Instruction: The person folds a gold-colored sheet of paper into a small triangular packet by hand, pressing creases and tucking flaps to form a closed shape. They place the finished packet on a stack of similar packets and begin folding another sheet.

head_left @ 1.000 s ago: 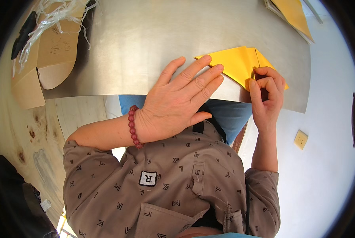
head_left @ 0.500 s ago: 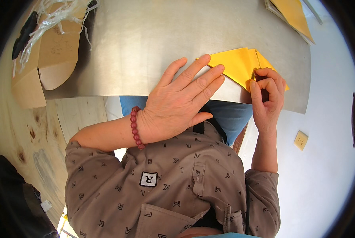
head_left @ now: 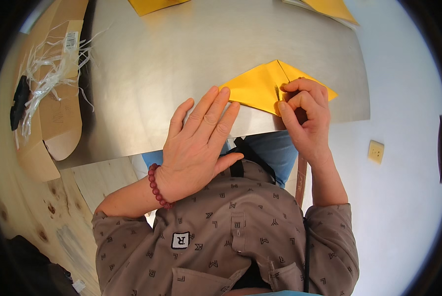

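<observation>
A sheet of shiny yellow paper (head_left: 253, 88), folded into a wide pointed shape, lies near the front edge of the metal table. My left hand (head_left: 193, 133) is stretched flat, fingertips touching the paper's left corner; a dark red bead bracelet circles that wrist. On the right part of the paper, the thumb and forefinger of my right hand (head_left: 307, 111) pinch at a raised fold near the middle crease. The other fingers curl inward and partly hide the paper's right half.
Across the metal tabletop (head_left: 181, 54), a stack of yellow paper (head_left: 329, 10) lies at the far right and another yellow piece (head_left: 154, 5) at the far edge. A cardboard box (head_left: 60, 118) with tangled white plastic strips (head_left: 48, 74) stands at left. A wall socket (head_left: 376, 151) is at right.
The view has shifted, bringing another yellow piece in at the far edge. My right hand's pinch sits closer to the middle crease; my left hand stays flat at the paper's left corner.
</observation>
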`<state>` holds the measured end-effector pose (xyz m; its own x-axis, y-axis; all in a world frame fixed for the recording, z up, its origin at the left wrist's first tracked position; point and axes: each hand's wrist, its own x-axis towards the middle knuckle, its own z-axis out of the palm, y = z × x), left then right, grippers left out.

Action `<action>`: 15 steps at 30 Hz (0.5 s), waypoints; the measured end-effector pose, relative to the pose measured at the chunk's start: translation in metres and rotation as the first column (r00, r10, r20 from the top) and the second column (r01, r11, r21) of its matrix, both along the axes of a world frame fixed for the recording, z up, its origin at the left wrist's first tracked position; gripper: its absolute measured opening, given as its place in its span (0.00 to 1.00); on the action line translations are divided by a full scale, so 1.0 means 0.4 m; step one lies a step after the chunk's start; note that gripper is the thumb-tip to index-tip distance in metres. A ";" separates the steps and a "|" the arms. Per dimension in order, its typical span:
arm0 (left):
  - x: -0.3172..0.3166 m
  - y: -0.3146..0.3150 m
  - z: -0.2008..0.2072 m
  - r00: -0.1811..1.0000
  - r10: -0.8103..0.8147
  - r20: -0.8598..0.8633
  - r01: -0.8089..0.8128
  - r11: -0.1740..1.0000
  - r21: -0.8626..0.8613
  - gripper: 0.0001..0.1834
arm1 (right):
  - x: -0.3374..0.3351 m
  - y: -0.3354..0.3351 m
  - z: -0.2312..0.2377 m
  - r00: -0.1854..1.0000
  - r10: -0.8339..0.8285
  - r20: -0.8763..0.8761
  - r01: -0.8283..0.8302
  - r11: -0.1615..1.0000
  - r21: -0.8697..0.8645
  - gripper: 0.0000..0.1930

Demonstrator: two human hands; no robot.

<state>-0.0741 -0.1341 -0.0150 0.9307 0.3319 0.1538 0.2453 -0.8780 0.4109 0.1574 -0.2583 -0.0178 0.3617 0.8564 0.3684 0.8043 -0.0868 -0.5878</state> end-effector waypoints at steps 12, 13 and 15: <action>0.003 0.001 0.008 1.000 0.014 -0.005 -0.013 0.999 0.029 0.49 | 0.003 -0.001 0.002 1.000 0.022 0.019 -0.022 1.000 -0.019 0.09; 0.003 0.002 0.009 1.000 0.013 0.000 -0.013 1.000 0.024 0.48 | 0.003 -0.001 0.002 1.000 0.022 0.019 -0.022 1.000 -0.019 0.09; 0.004 0.007 0.011 1.000 0.011 0.012 -0.011 1.000 0.022 0.46 | 0.003 0.000 0.003 1.000 0.024 0.020 -0.023 1.000 -0.020 0.09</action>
<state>-0.0723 -0.1311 -0.0108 0.9252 0.3385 0.1718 0.2503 -0.8843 0.3942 0.1586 -0.2584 -0.0166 0.3342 0.8719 0.3579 0.8179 -0.0795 -0.5699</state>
